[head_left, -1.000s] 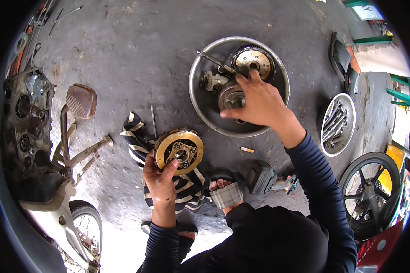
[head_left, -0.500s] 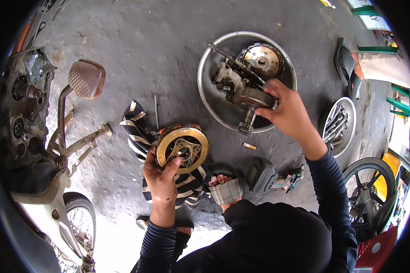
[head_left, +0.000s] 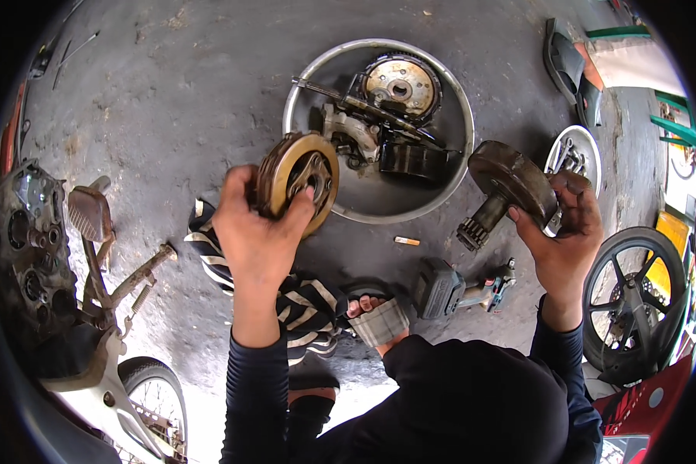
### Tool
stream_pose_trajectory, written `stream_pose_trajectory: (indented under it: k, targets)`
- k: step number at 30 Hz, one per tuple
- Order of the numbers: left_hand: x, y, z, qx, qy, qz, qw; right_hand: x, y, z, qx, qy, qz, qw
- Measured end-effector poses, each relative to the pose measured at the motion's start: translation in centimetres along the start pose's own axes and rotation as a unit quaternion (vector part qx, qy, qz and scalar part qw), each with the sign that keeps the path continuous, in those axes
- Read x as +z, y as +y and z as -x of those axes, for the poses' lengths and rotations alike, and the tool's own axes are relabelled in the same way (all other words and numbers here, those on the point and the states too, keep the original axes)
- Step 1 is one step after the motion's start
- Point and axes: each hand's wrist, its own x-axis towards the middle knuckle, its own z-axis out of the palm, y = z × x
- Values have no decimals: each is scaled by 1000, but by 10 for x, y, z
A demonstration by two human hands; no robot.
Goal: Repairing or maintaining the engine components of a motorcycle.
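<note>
My left hand (head_left: 257,232) is closed round a clutch pack (head_left: 283,179), a stack of plates with a brass-coloured ring on its face; the thumb presses on its hub. The pack stands tilted on edge beside the left rim of a round metal basin (head_left: 357,215). To the right of the basin, my right hand (head_left: 571,243) grips a dark drum-shaped clutch part (head_left: 510,174) by its edge. A toothed shaft (head_left: 482,222) sticks out of it toward the lower left. Inside the basin lie a large gear (head_left: 419,83), a black drum (head_left: 411,161) and other oily engine parts.
A bowl of wrenches (head_left: 572,158) sits behind my right hand. Nearer me are a cordless power tool (head_left: 437,290), a cigarette butt (head_left: 407,241) and striped cloth (head_left: 309,313). An opened engine (head_left: 31,240) and motorcycle stand at left; a wheel (head_left: 632,301) at right. Another person's sandalled foot (head_left: 568,66) is far right.
My right hand has lifted the drum-shaped clutch part out of the basin and moved it right. My left hand has raised the clutch pack and turned it more on edge. The view has shifted.
</note>
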Motion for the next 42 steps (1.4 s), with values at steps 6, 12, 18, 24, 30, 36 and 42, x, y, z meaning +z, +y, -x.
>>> stream_pose_trajectory:
  k: [6, 12, 18, 24, 30, 36, 42]
  targets:
    - [39, 4, -20, -51, -19, -138, 989, 4, 18, 9, -10, -6, -22, 1000]
    - [58, 3, -24, -75, 13, -240, 968, 1, 23, 12, 21, -1, -24, 1000]
    - [56, -3, -29, -105, 28, -261, 959, 0, 26, 12, 28, 4, -31, 999]
    - [58, -7, -25, -81, 41, -267, 960, -2, 34, 12, 20, 1, -32, 999]
    - [51, -9, -22, -63, 31, -271, 960, 3, 26, 11, 27, -4, -38, 999]
    - [34, -11, -12, -40, 32, -259, 965, 13, 19, 10, 16, -18, -43, 999]
    - [-33, -41, 113, 161, -252, -356, 885, 62, 18, -10, -5, -108, -48, 993]
